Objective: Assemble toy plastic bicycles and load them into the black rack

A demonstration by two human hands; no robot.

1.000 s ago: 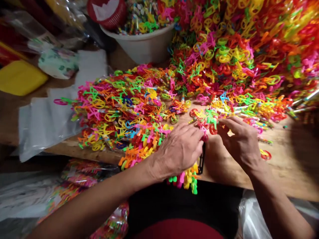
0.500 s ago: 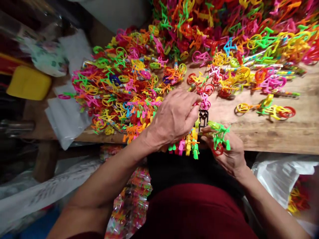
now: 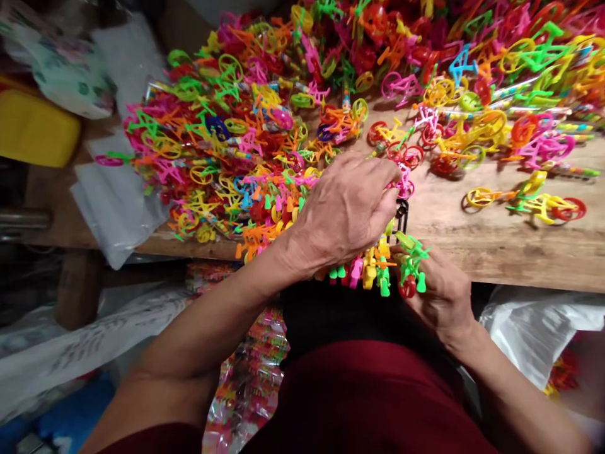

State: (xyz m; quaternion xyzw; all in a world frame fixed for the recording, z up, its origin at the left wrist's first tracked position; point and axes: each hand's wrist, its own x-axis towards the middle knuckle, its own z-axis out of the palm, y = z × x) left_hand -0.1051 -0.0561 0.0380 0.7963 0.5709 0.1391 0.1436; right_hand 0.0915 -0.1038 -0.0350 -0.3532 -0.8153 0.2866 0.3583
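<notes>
Green toy bike [image 3: 414,253] sits by the right hand's [image 3: 442,290] tips, wheels up and down the view, beside the black rack [image 3: 406,215]; those fingers look pinched on it, but the left hand's [image 3: 343,211] fingertips are too hidden to tell.

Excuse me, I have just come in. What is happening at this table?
A person's right hand holds a green toy with a red wheel at the edge of the wooden table. The left hand is over a row of small toys, beside a black frame. A colorful toy pile lies beyond.
</notes>
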